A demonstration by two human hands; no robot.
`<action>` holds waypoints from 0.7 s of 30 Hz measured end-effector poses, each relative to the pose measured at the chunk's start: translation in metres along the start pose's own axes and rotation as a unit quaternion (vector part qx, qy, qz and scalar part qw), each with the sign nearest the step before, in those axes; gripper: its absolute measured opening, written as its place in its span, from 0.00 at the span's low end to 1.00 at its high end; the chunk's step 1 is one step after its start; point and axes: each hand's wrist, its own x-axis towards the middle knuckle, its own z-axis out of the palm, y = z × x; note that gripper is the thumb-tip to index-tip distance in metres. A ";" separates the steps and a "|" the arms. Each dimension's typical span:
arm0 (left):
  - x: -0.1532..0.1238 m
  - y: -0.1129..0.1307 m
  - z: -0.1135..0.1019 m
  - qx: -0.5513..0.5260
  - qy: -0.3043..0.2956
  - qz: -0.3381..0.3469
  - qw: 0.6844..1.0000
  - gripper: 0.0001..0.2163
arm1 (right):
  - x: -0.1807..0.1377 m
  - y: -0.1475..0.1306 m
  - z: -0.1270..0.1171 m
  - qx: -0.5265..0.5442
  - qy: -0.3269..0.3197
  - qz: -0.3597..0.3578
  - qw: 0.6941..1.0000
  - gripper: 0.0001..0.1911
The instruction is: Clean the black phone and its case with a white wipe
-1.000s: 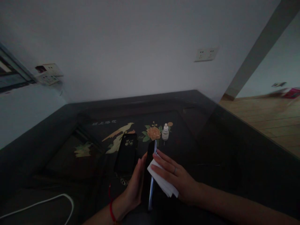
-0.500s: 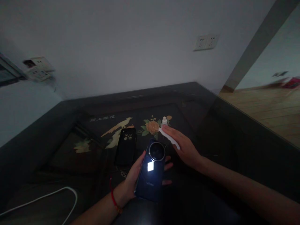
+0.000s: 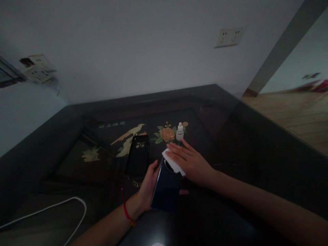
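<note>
My left hand (image 3: 148, 189) grips a dark blue smartphone (image 3: 166, 191), back side up, its thumb along the left edge and a fingertip showing past the right edge. Flat over the phone's top end lies my right hand (image 3: 197, 166), pressing a folded white cloth (image 3: 175, 164) onto the round camera ring, which is mostly covered. Just beyond the right fingertips stands a small clear bottle (image 3: 180, 133) with a white cap. A black phone case (image 3: 138, 157) with camera cutouts rests left of the phone, a small chain (image 3: 136, 184) at its lower end.
The dark glossy table (image 3: 225, 136) carries a printed bird and flower design. A white cable (image 3: 74, 198) curves over its left front part. Behind the table is a pale wall with sockets (image 3: 230, 36); wooden floor shows at the right.
My right hand has come down and left, bringing the white cloth from beside the phone onto its camera. The bottle is now fully visible. The phone has tilted slightly in my left hand.
</note>
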 end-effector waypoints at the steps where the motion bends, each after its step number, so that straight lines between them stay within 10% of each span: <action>1: 0.000 -0.001 0.000 0.004 0.011 0.001 1.000 0.21 | 0.000 -0.002 0.000 0.004 -0.006 -0.025 1.000 0.21; 8: 0.001 0.000 -0.003 -0.008 -0.045 0.002 0.999 0.26 | 0.001 -0.004 -0.001 0.017 -0.005 0.038 0.999 0.23; 21: 0.006 0.000 -0.009 0.010 0.012 0.019 1.000 0.34 | -0.002 -0.024 0.003 0.036 -0.055 -0.091 0.994 0.26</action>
